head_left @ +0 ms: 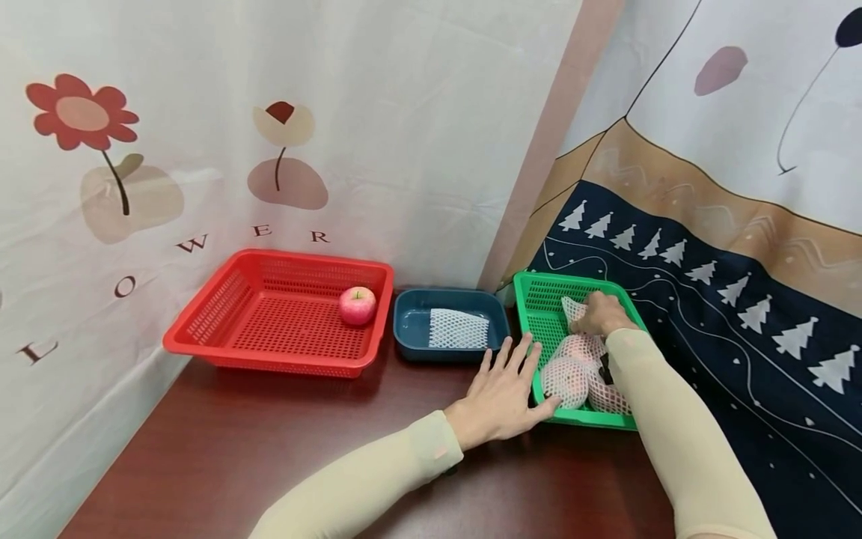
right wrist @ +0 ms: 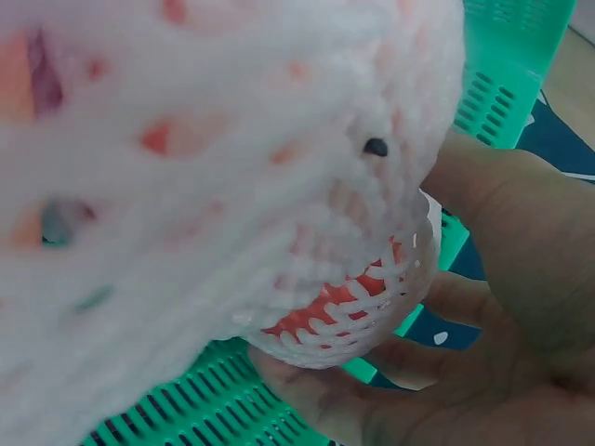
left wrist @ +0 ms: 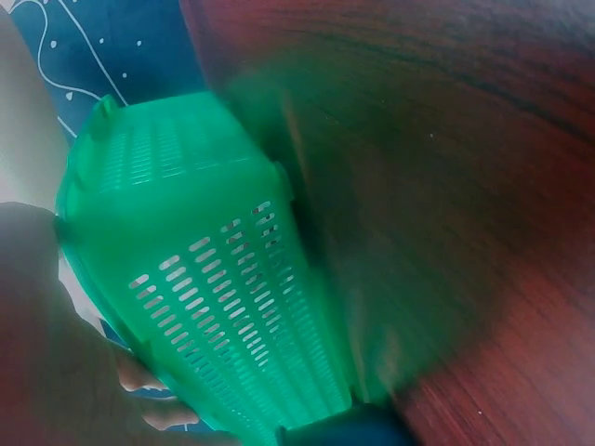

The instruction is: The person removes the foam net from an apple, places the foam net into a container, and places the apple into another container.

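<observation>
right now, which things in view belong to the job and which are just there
Part of the job, it seems:
green basket
foam-netted fruit inside it, one gripped by the right hand
red basket
bare apple in that
blue tray
white foam net in the tray

Probably just there:
flower-printed white curtain
tree-printed navy cloth

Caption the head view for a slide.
Right grip holds a netted fruit in green basket; left grip near it; bare apple in red basket.
</observation>
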`<state>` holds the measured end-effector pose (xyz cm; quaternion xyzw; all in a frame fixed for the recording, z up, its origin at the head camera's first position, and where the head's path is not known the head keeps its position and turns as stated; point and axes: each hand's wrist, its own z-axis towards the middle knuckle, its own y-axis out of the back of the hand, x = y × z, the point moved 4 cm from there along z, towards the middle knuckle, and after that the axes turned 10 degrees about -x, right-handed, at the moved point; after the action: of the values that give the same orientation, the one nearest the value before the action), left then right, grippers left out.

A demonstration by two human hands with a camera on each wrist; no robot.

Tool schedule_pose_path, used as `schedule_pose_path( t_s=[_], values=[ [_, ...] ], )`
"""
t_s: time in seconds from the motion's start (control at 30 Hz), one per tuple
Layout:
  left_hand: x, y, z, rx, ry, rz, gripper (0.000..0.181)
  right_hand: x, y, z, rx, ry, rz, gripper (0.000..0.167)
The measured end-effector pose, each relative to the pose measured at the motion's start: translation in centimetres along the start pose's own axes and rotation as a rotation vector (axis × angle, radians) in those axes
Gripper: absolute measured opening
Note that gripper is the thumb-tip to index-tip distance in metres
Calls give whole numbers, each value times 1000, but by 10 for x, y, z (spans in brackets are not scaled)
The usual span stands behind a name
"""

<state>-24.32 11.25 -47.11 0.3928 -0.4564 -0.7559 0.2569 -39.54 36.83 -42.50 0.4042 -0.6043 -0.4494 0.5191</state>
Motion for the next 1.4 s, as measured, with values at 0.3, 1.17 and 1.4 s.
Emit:
schedule_pose_path(
  t_s=[0.3, 1.17, 1.4],
  values=[
    [-1, 0, 1, 15, 5, 11, 98, 5, 7, -3, -53, 32, 36, 80],
    [2, 2, 2, 50, -12, 0, 95, 28, 24, -17, -230, 182, 116, 74],
    [3, 1, 3, 56, -14, -2, 96, 34, 25, -24, -222, 213, 133, 75]
  ],
)
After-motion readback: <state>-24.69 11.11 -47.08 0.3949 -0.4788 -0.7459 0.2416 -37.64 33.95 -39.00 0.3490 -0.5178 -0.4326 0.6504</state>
